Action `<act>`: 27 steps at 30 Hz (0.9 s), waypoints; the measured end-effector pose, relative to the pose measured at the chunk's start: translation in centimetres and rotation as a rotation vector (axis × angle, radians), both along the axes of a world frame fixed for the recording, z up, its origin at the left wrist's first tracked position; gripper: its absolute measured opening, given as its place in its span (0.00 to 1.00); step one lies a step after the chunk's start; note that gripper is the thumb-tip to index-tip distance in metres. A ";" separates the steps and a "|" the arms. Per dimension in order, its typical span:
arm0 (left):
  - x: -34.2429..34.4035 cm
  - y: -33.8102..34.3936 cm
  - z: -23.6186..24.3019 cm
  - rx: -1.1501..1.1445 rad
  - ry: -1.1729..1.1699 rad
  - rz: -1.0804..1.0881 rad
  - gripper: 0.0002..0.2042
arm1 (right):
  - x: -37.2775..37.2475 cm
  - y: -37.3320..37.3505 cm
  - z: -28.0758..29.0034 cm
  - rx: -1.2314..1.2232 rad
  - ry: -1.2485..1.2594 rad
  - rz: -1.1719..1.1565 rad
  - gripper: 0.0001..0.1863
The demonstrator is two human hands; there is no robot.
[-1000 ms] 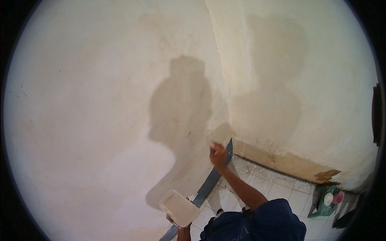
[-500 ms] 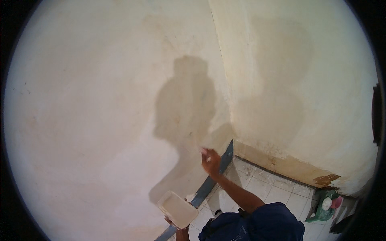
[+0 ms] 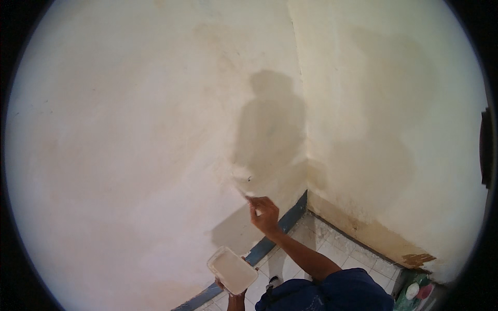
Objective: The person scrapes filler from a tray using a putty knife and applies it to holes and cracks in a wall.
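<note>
Your left hand (image 3: 234,296) shows only as fingers curled under the near edge of the tray (image 3: 232,270), gripping it from below at the bottom of the view; the tray is pale, rectangular and tilted, held just off the wall (image 3: 119,155). Behind it a blue skirting (image 3: 259,251) runs along the wall's foot to the corner. Your right hand (image 3: 265,213) is raised above the skirting, fingers closed on a thin tool (image 3: 244,193); its kind cannot be told. The tool's tip lies on the wall at a fresh pale patch (image 3: 239,181), within your shadow (image 3: 270,129). Right of the corner, a brown stain (image 3: 415,258) marks the side wall's base above the tiled floor (image 3: 342,254). A green container (image 3: 415,293) stands at the far right.
</note>
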State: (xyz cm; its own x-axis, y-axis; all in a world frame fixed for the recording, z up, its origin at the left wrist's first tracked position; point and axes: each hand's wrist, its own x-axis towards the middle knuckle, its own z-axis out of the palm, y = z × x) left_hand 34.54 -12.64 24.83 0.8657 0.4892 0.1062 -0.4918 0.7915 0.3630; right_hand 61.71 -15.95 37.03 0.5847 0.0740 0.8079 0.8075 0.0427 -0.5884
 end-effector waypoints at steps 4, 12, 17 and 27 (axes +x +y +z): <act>3.1 -6.1 1.4 -0.029 0.007 0.079 0.46 | 7.6 -4.5 3.1 0.008 0.154 -0.176 0.11; 10.5 -18.7 -2.5 0.057 0.031 0.188 0.47 | 10.4 -9.4 -3.4 -0.208 0.075 -0.175 0.19; 12.2 -24.3 -1.9 -0.112 0.038 0.315 0.45 | 12.0 -17.3 -6.6 -0.133 0.196 0.143 0.17; 5.7 -14.1 -3.3 -0.042 0.121 0.407 0.45 | 10.2 -4.6 -4.4 -0.099 0.140 -0.191 0.20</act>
State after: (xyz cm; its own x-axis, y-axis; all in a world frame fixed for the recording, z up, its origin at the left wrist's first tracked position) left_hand 40.21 -26.74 21.55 0.6058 0.7956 -0.0115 -0.7234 0.5567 0.4085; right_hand 71.88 -20.57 32.67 0.7011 0.0260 0.7126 0.7060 -0.1657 -0.6886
